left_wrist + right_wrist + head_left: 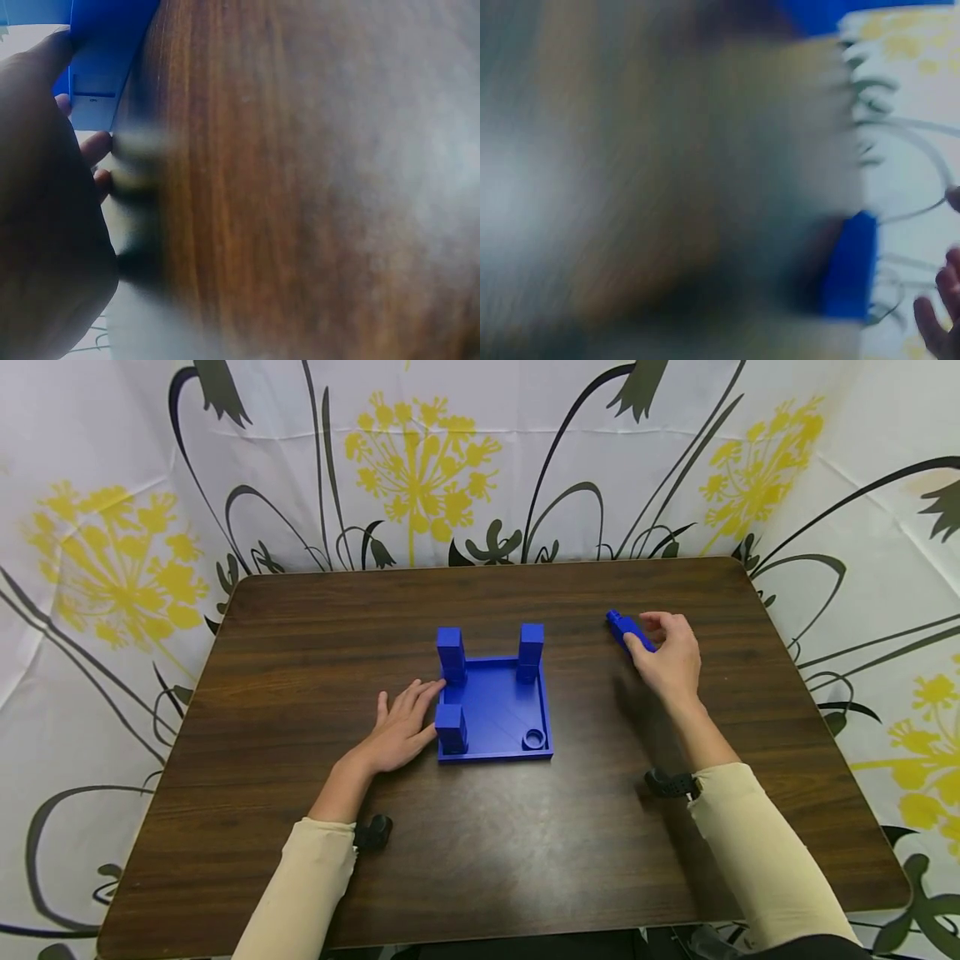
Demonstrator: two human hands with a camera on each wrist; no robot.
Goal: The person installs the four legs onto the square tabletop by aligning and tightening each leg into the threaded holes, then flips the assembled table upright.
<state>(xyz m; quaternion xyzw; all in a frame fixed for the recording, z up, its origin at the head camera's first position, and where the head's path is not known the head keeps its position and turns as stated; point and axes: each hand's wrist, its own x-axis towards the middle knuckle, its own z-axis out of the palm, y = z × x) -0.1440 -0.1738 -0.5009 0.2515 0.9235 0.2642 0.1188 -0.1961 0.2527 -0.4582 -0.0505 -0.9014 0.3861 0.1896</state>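
Observation:
A square blue tray (495, 710) has upright blue blocks at three corners: back left (451, 653), back right (530, 650) and front left (451, 727). A round socket (533, 740) shows at its front right corner. My left hand (397, 727), fingers extended, touches the tray's left side; in the left wrist view its thumb and fingers (96, 148) lie against the blue plastic (105, 52). A loose blue block with a round end (628, 630) lies at the right. My right hand (667, 656) is beside it, fingers parted; a gap separates hand and block (851, 270) in the blurred right wrist view.
The brown wooden table (315, 635) extends around the tray, its back edge against a white curtain (300, 460) with yellow and grey plant prints. Dark bands with small devices (372, 832) are on both wrists.

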